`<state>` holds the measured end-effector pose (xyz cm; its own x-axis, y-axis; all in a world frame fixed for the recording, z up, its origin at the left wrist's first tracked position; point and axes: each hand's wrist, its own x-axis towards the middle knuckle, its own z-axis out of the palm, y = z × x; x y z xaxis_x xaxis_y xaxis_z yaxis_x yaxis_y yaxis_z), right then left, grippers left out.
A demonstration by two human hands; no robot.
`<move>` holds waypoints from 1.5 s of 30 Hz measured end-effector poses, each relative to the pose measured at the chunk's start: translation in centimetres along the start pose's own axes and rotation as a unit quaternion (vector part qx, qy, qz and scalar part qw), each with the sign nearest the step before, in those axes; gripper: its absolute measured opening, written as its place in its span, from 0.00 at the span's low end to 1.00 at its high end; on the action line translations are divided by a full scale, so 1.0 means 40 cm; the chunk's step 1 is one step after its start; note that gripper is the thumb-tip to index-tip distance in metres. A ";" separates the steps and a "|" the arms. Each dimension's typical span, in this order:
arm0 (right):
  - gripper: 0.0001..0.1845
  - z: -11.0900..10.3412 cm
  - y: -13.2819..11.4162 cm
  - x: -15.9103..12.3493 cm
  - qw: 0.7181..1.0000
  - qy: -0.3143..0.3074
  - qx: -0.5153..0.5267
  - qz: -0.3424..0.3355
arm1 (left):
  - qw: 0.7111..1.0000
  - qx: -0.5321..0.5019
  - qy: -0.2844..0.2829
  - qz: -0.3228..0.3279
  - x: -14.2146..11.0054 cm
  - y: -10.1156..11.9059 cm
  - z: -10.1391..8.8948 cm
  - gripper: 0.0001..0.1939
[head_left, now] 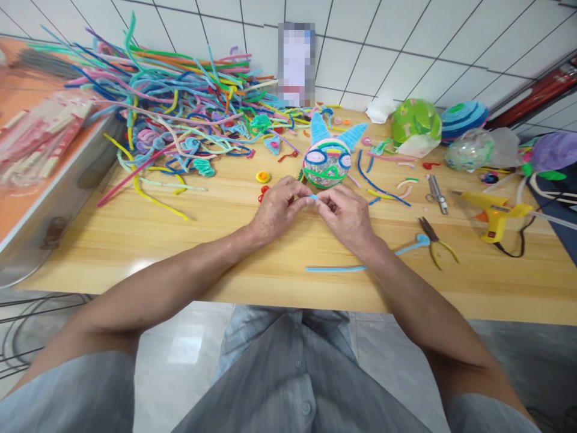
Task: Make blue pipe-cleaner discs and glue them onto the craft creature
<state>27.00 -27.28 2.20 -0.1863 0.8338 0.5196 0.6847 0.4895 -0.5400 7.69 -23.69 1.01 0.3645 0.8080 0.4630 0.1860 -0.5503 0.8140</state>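
My left hand (280,207) and my right hand (345,213) meet over the middle of the table, fingers pinched together. Between the fingertips shows a short bit of blue pipe cleaner (314,196), mostly hidden by the fingers. Just beyond them stands a round, animal-like head (325,165) with blue pointed ears, pink-and-blue eyes and green trim. A longer light blue pipe cleaner (336,269), coiled at one end, lies on the table and passes under my right forearm. Left of my left hand are a yellow-orange coil (262,177) and a small red coiled piece (263,191).
A big heap of coloured pipe cleaners (180,102) fills the back left. On the right lie pliers (436,243), a cutter knife (437,194) and a yellow glue gun (493,211) with its cord. A phone (296,66) leans on the tiled wall. A green ball (415,123) stands at back right.
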 end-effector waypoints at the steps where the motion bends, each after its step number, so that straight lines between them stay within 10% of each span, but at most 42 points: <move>1: 0.07 -0.001 0.000 0.000 1.000 -0.003 -0.001 0.000 | 1.000 0.000 0.002 0.004 -0.001 0.001 0.000 0.10; 14: 0.18 0.016 0.004 -0.001 0.966 -0.022 0.208 0.153 | 0.966 -0.202 -0.005 -0.164 0.003 -0.009 0.014 0.23; 24: 0.09 -0.001 -0.001 0.002 0.999 -0.007 0.027 0.021 | 0.999 0.018 -0.031 0.005 0.012 -0.002 -0.009 0.11; 37: 0.21 0.025 0.000 -0.002 0.957 -0.009 0.231 0.174 | 0.984 -0.125 0.042 -0.120 -0.007 -0.020 0.023 0.17; 45: 0.13 0.003 0.005 0.001 0.983 -0.012 0.142 0.116 | 0.999 -0.030 -0.008 -0.040 0.003 -0.003 0.004 0.08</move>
<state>27.03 -27.12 2.05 -0.0670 0.9355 0.3469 0.4874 0.3341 -0.8068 7.86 -23.57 0.90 0.3653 0.8452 0.3901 0.1605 -0.4700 0.8680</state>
